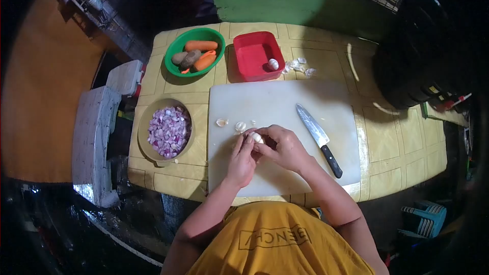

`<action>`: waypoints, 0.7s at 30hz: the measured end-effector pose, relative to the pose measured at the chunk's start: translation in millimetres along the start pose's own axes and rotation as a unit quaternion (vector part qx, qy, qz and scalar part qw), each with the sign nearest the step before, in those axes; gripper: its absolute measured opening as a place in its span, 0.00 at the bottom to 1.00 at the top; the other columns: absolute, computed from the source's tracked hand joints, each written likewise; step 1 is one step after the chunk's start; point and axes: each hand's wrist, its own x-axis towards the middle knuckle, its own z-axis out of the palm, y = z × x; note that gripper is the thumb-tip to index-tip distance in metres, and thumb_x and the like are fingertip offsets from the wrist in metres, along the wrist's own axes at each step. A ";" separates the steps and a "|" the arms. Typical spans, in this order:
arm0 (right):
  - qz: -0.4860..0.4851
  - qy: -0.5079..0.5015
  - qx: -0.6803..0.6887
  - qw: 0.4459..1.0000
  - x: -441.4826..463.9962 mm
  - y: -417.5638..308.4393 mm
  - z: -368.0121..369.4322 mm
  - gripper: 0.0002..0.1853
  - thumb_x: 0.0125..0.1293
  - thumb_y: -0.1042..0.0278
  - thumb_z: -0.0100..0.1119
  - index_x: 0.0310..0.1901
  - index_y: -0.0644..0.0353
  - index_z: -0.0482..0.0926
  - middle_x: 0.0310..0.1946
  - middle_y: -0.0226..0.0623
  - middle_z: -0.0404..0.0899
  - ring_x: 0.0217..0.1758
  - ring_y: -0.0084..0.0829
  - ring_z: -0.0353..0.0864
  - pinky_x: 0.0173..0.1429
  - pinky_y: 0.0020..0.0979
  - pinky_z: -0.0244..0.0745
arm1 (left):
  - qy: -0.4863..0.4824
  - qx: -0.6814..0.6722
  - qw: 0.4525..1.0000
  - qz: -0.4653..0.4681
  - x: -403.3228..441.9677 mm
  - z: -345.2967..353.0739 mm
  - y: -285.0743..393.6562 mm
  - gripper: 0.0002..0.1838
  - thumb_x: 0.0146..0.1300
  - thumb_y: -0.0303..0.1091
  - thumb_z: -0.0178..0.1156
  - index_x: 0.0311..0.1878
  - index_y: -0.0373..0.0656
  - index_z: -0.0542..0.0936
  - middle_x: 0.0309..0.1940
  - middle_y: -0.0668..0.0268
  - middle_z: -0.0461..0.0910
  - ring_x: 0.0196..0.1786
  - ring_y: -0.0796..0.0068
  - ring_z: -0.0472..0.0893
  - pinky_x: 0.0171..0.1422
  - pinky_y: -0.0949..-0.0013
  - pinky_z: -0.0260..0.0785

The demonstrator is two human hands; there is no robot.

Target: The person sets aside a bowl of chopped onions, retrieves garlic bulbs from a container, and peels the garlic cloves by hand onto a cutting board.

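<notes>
Both of my hands meet over the white cutting board [275, 94], fingers closed round a garlic bulb [256, 137]. My left hand [241, 161] grips it from the left, and my right hand [286, 148] pinches it from the right. Part of the bulb is hidden by the fingers. Just beyond my hands lie a piece of garlic [240, 126] and a bit of garlic skin [222, 122] on the board. A knife [313, 127] with a black handle rests on the board to the right of my right hand, its blade pointing away.
A bowl [141, 140] of chopped red onion stands left of the board. Farther back are a green basin [170, 51] with carrots and brown vegetables, and a red container [247, 56] holding a garlic bulb [273, 64]. Garlic skins [295, 64] lie beside it.
</notes>
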 end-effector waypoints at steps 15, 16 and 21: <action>0.188 0.023 0.308 0.932 -9.7 5.6 51.7 0.17 0.71 0.77 0.45 0.59 0.67 0.69 0.41 0.36 0.77 0.42 0.27 0.80 0.46 0.30 0.78 | 0.159 0.275 0.947 0.039 2.6 -21.1 -1.2 0.22 0.78 0.52 0.40 0.48 0.40 0.72 0.30 0.65 0.75 0.28 0.76 0.74 0.32 0.68 0.68; 0.203 0.002 0.369 0.907 -7.2 8.7 47.6 0.16 0.70 0.78 0.46 0.59 0.66 0.69 0.43 0.35 0.76 0.43 0.26 0.80 0.48 0.30 0.79 | 0.134 0.221 0.966 0.007 -0.2 -17.5 7.2 0.22 0.78 0.53 0.38 0.52 0.44 0.73 0.28 0.71 0.73 0.27 0.78 0.71 0.31 0.71 0.64; 0.204 0.013 0.446 0.871 -3.7 41.9 36.4 0.15 0.69 0.77 0.56 0.56 0.65 0.72 0.48 0.38 0.80 0.47 0.26 0.81 0.52 0.29 0.80 | 0.060 -0.014 0.998 0.017 8.3 -42.0 6.3 0.18 0.77 0.49 0.43 0.52 0.44 0.72 0.30 0.67 0.76 0.28 0.76 0.74 0.28 0.74 0.64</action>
